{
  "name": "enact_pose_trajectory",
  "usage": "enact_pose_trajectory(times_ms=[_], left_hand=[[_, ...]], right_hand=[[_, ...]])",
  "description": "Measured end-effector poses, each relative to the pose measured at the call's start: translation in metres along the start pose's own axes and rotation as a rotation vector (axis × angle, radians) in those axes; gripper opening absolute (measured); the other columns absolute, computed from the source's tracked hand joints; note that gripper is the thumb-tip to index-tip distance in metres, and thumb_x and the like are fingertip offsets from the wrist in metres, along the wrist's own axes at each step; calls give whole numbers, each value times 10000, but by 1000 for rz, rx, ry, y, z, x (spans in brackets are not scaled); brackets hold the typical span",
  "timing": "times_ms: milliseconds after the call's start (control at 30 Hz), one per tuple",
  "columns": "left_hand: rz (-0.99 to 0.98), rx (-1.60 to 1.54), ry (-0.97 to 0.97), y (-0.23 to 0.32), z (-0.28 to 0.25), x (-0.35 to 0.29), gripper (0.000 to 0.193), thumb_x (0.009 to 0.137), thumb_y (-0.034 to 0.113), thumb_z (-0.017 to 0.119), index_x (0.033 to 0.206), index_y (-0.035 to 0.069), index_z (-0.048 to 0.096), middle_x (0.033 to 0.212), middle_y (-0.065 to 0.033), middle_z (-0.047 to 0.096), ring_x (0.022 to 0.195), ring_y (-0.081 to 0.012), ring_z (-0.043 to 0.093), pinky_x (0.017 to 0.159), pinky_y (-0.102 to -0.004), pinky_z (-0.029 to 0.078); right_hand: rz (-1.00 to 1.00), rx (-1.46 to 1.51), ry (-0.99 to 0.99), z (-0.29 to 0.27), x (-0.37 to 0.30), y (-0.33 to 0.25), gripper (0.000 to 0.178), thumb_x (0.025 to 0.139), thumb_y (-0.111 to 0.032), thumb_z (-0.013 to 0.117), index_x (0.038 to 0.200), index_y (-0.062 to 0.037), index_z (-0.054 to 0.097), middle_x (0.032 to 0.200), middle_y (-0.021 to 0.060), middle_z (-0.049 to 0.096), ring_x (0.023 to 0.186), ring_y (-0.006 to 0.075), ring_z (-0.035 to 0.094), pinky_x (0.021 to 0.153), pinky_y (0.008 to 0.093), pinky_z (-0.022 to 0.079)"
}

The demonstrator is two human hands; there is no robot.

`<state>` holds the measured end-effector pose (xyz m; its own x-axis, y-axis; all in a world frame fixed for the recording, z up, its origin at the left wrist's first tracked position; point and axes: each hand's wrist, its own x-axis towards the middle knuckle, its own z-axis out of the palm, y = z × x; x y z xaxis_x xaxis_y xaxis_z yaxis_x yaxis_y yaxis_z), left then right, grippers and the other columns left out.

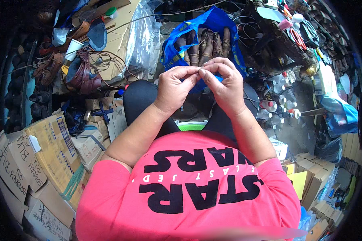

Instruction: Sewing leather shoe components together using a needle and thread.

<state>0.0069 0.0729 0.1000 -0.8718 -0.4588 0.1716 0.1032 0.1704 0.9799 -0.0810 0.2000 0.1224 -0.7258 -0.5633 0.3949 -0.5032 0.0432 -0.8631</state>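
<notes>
My left hand and my right hand meet fingertip to fingertip in front of my knees. Thumb and forefinger of each are pinched together at one spot. Whatever lies between them is too small to make out; only a tiny dark speck shows there. Just beyond the fingers, a blue plastic bag gapes, with several long brown pieces standing in it. Both forearms are raised over my dark-trousered legs.
Brown leather sandals and a white cup lie at the left. Cardboard boxes are stacked nearer. On the right stand several small bottles beside a blue plastic bag. A thin cord crosses the far side. A green-topped seat shows between my legs.
</notes>
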Motion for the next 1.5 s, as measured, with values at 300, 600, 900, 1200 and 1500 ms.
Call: enact_pose_trajectory(times_ms=[300,600,900,1200,1500], left_hand=[[3,143,-40,8,-2,2,130,817,35,634,938,0,666,871,-58,652,789,-92,600,722,-216,489],[-80,38,-67,2,-5,2,193,794,29,658,982,-10,644,863,-58,646,783,-94,606,723,-221,494],[63,86,-79,15,-17,7,223,748,79,709,958,22,656,894,-59,634,812,-122,597,757,-242,475],[365,317,-10,29,-14,12,132,716,48,689,847,40,679,800,-100,657,757,-206,634,697,-296,497],[427,345,66,32,-13,14,150,691,37,687,840,51,674,812,-102,652,758,-233,630,704,-306,501]], right_hand=[[4,9,-20,1,0,9,98,749,-103,681,776,-14,652,841,96,617,846,209,585,766,298,454],[208,377,-46,3,-2,20,90,786,-78,655,825,3,642,887,65,576,858,141,550,758,260,438],[213,454,-48,1,-3,21,88,796,-70,654,844,0,635,922,55,558,855,111,542,746,226,433],[119,292,-39,2,-2,16,75,760,-73,674,798,-13,651,841,66,601,853,167,554,782,280,429],[159,328,-29,1,-4,17,78,752,-66,687,799,-12,657,854,55,601,847,147,550,771,266,431]])
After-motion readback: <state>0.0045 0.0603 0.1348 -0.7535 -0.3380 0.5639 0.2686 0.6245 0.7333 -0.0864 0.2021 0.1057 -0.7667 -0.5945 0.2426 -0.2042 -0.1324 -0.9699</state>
